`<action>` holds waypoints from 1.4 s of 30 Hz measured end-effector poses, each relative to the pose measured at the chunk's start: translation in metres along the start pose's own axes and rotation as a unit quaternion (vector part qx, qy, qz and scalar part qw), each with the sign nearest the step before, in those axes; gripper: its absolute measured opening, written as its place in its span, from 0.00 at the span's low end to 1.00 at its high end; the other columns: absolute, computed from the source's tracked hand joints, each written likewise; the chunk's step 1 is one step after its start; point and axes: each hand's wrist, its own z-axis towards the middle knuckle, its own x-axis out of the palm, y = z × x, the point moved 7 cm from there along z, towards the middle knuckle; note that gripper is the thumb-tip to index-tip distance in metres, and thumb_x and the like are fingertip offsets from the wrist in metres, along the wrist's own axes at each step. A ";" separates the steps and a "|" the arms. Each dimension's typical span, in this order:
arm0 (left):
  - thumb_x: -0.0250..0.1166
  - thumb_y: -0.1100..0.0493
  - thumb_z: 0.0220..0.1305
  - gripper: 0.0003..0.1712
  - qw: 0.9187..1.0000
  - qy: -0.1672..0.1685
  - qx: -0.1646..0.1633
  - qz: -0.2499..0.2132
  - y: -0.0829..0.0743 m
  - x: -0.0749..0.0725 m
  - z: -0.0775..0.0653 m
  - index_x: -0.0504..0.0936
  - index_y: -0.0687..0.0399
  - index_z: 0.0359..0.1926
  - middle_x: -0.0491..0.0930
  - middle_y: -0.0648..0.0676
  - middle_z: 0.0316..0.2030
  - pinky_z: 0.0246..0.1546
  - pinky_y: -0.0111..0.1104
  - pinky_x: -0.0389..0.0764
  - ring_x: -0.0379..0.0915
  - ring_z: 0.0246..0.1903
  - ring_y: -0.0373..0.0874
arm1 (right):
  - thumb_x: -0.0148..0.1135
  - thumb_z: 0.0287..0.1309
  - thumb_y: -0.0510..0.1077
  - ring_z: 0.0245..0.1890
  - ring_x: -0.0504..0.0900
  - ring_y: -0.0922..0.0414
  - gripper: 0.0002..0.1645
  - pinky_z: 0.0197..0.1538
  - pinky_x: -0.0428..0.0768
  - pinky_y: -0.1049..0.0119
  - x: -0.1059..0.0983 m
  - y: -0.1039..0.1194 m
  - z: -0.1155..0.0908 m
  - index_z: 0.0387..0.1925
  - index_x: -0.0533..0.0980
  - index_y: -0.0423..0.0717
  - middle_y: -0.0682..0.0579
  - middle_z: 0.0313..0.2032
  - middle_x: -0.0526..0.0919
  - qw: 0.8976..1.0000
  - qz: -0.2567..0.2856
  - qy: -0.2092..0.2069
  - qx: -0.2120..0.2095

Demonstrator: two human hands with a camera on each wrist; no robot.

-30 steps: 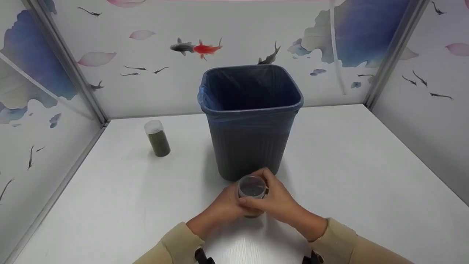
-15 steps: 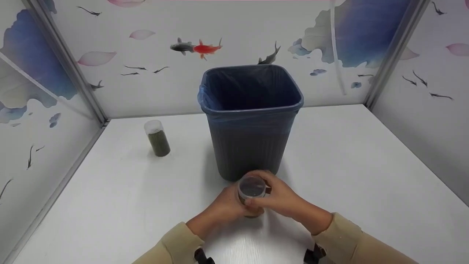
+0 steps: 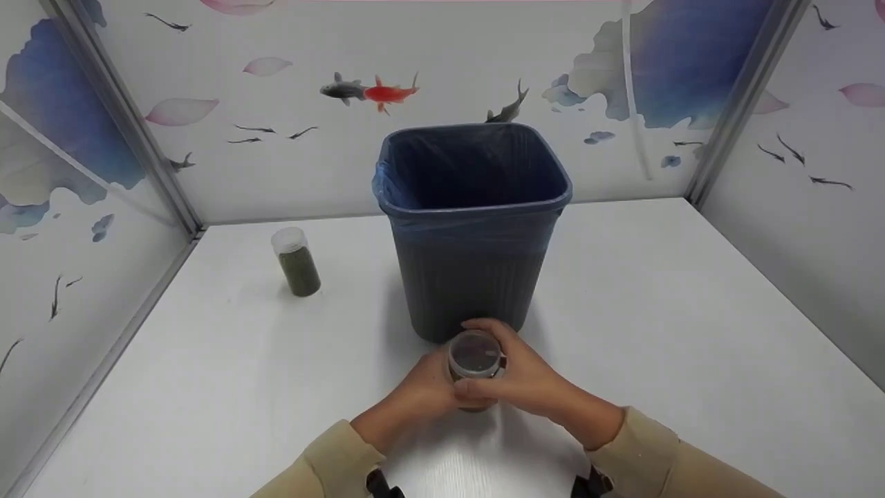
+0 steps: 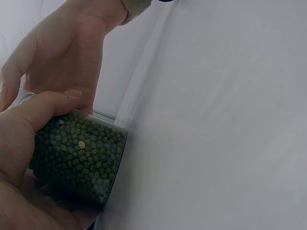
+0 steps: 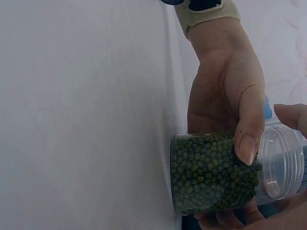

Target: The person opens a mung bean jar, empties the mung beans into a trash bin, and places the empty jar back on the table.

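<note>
A clear screw-top jar (image 3: pixel 475 353) of green mung beans stands upright near the table's front middle, its base at the tabletop. My left hand (image 3: pixel 420 387) grips the jar's body, the thumb lying across the beans in the right wrist view. Up at the clear top (image 5: pixel 283 158), my right hand (image 3: pixel 527 377) curls its thumb and fingers round the rim. The beans (image 4: pixel 79 153) fill most of the jar below its clear upper part. Some of the right fingers are hidden behind the jar.
Just beyond my hands is a dark bin (image 3: pixel 470 270) with a blue liner. A second jar (image 3: pixel 299 266) of green contents stands at the back left. Printed wall panels (image 3: pixel 276 166) enclose the white table (image 3: pixel 664 325) behind and at both sides.
My right hand loosened and shifted slightly right half a second ago, and now sits closer round the jar's top again. The left hand and the jar have stayed in place.
</note>
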 end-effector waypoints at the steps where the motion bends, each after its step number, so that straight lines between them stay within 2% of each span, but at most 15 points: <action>1: 0.83 0.57 0.55 0.44 1.000 0.000 -0.001 0.000 0.000 0.000 0.000 0.74 0.49 0.72 0.81 0.49 0.61 0.60 0.40 0.78 0.77 0.58 0.44 | 0.82 0.55 0.55 0.67 0.74 0.49 0.52 0.66 0.72 0.45 0.000 0.000 0.000 0.75 0.65 0.48 0.48 0.68 0.73 1.000 0.001 -0.005 -0.002; 6: 0.83 0.55 0.54 0.42 1.000 -0.006 -0.008 0.008 0.000 -0.001 0.002 0.76 0.49 0.70 0.82 0.49 0.58 0.55 0.39 0.79 0.77 0.55 0.44 | 0.83 0.55 0.54 0.62 0.76 0.50 0.51 0.64 0.74 0.48 0.000 0.002 -0.002 0.70 0.63 0.45 0.46 0.62 0.75 0.999 0.003 -0.031 -0.006; 15: 0.83 0.56 0.54 0.45 1.000 -0.010 -0.014 0.015 -0.001 -0.002 0.001 0.75 0.49 0.72 0.81 0.48 0.61 0.59 0.41 0.77 0.76 0.57 0.44 | 0.82 0.56 0.55 0.61 0.77 0.50 0.46 0.64 0.73 0.49 0.000 0.002 -0.001 0.65 0.64 0.44 0.46 0.60 0.76 0.999 -0.007 -0.043 0.000; 21: 0.84 0.56 0.54 0.45 1.000 -0.011 -0.012 0.014 -0.001 -0.002 0.001 0.75 0.50 0.72 0.81 0.48 0.61 0.59 0.40 0.77 0.76 0.58 0.44 | 0.81 0.58 0.54 0.61 0.77 0.50 0.45 0.65 0.73 0.46 0.001 0.002 -0.001 0.64 0.64 0.42 0.46 0.59 0.77 0.999 -0.006 -0.036 -0.014; 30: 0.83 0.56 0.56 0.41 1.000 0.002 -0.007 0.017 -0.003 -0.001 0.000 0.77 0.50 0.70 0.83 0.47 0.59 0.54 0.38 0.78 0.78 0.53 0.41 | 0.79 0.60 0.54 0.59 0.79 0.50 0.42 0.63 0.74 0.47 0.000 0.003 0.000 0.63 0.64 0.41 0.46 0.60 0.78 0.999 -0.010 -0.011 -0.030; 36: 0.83 0.55 0.54 0.41 1.000 -0.002 -0.011 0.013 0.000 -0.001 0.001 0.78 0.50 0.68 0.83 0.47 0.58 0.53 0.36 0.79 0.78 0.52 0.41 | 0.80 0.60 0.54 0.60 0.78 0.49 0.41 0.63 0.74 0.45 -0.003 0.001 0.001 0.63 0.66 0.44 0.48 0.60 0.79 1.000 -0.008 -0.003 -0.017; 42: 0.83 0.55 0.54 0.42 1.000 -0.005 -0.015 0.012 0.000 -0.001 0.001 0.77 0.50 0.69 0.83 0.48 0.59 0.57 0.39 0.78 0.77 0.54 0.41 | 0.80 0.59 0.52 0.61 0.78 0.49 0.39 0.65 0.72 0.42 -0.004 0.000 0.002 0.65 0.69 0.46 0.50 0.61 0.78 1.000 0.010 0.010 -0.005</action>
